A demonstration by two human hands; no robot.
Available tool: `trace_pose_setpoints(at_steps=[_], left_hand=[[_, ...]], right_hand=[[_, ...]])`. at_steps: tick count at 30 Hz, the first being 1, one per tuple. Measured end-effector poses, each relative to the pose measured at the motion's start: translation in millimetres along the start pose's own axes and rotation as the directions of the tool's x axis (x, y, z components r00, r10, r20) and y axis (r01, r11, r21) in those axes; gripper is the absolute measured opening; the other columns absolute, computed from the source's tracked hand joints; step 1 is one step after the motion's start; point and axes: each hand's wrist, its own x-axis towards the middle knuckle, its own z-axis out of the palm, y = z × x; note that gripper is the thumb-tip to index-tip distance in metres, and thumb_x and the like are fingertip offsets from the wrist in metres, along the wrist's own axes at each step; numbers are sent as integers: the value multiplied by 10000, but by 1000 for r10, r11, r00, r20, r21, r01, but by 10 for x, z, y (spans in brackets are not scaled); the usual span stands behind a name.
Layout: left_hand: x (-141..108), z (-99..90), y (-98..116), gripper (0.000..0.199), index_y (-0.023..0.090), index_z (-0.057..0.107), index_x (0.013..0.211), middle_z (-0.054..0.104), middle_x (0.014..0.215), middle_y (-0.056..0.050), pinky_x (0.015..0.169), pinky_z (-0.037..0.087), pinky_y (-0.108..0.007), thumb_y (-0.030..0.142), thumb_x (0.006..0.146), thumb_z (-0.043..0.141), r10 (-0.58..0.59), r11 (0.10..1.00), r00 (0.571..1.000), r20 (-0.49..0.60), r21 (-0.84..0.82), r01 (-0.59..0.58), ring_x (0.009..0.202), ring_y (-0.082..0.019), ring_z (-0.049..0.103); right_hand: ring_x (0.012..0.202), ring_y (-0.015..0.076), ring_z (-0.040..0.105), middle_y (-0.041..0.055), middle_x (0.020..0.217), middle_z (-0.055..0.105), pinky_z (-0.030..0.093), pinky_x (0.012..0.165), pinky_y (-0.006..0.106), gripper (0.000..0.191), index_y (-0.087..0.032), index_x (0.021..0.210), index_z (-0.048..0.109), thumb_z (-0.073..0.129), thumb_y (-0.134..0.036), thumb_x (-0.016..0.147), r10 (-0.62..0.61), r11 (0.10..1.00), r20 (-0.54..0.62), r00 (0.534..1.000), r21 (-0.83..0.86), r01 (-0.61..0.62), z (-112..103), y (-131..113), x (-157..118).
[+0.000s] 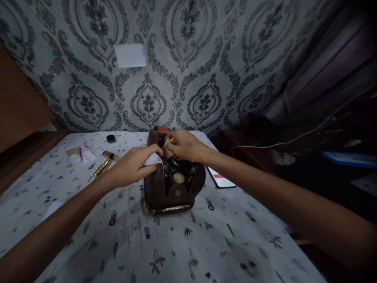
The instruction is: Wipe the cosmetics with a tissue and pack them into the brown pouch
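Observation:
A dark brown toiletry bag (154,196) with a gold zipper stands unzipped on the table. My left hand (132,167) is at the bag's left rim, its thumb and fingers closed on a small white item (152,159) whose kind I cannot make out. Over the bag's far part, my right hand (184,145) has its fingers bent down into the opening. A bit of beige and yellow shows at those fingertips, too covered to name. Inside the bag, a round pale-lidded container (178,178) lies among several dark items.
A patterned white cloth (126,243) covers the table. To the left lie a pink-and-white tube (87,154), gold tubes (102,167) and a black round lid (111,138). A lit phone (222,180) lies right of the bag, partly beneath my right forearm. Wallpaper rises behind.

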Motion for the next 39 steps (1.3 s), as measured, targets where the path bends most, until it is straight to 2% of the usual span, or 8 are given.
trace_pose_setpoints(at_steps=[4, 8, 11, 15, 20, 26, 32, 39], left_hand=[[-12, -2, -17, 247, 223, 584, 1111, 713, 1066, -32, 842, 460, -310, 234, 882, 494, -11, 1000, 1000, 11, -13, 11, 965, -219, 662], [0, 5, -5, 248, 215, 595, 1108, 717, 1064, -38, 820, 463, -305, 246, 883, 494, -14, 1000, 1000, 7, -12, 14, 957, -222, 666], [14, 4, 12, 261, 219, 601, 1117, 723, 1078, -38, 821, 467, -309, 242, 880, 492, -11, 1000, 1000, 11, -1, 11, 958, -223, 672], [17, -4, 19, 268, 220, 602, 1131, 726, 1089, -36, 846, 472, -313, 248, 885, 497, 0, 1000, 1000, 19, 8, 0, 979, -229, 674], [2, -10, 11, 275, 220, 602, 1145, 720, 1104, -30, 848, 469, -302, 257, 891, 503, 10, 1000, 1000, 18, 5, -10, 979, -220, 672], [2, -4, 5, 260, 224, 608, 1126, 716, 1106, -21, 867, 467, -299, 267, 895, 498, 6, 1000, 1000, 11, 3, -6, 1009, -218, 667], [8, 18, -24, 263, 225, 613, 1126, 721, 1103, -12, 859, 469, -288, 246, 889, 501, 26, 1000, 1000, 1, -9, -26, 990, -202, 675], [-2, 14, -22, 263, 218, 617, 1130, 723, 1127, -25, 898, 469, -313, 252, 900, 494, 31, 999, 999, -12, -7, -31, 1023, -210, 674]], right_hand=[[724, 172, 625, 33, 769, 705, 393, 615, 246, 247, -149, 942, 723, 516, -111, 813, 53, 997, -3, 999, 51, -53, -58, 81, 41], [795, 202, 639, 91, 845, 720, 392, 641, 263, 259, -132, 1040, 708, 496, -172, 898, 109, 988, -12, 994, -112, -109, -45, 131, 35], [869, 241, 657, 148, 944, 733, 399, 667, 287, 256, -146, 1027, 700, 468, -204, 937, 79, 968, -40, 996, -234, -86, 6, 148, 1], [850, 275, 670, 170, 925, 730, 390, 661, 316, 238, -150, 1015, 692, 470, -198, 942, 39, 971, -35, 999, -236, -46, 39, 151, -55], [902, 274, 665, 167, 1028, 725, 377, 674, 311, 308, -124, 1207, 610, 470, -223, 951, -11, 966, -125, 992, -257, -22, 11, 132, -115], [881, 247, 655, 162, 924, 736, 358, 660, 290, 240, -116, 956, 702, 468, -163, 923, 57, 949, -79, 995, -305, -78, -26, 68, -123], [872, 217, 644, 156, 965, 730, 337, 645, 276, 237, -105, 990, 700, 478, -158, 925, 88, 945, -70, 994, -309, -105, -6, 74, -136], [733, 163, 586, 120, 832, 723, 317, 629, 272, 283, -98, 868, 731, 455, -127, 926, 64, 942, -27, 998, -328, -69, -110, 74, -119]])
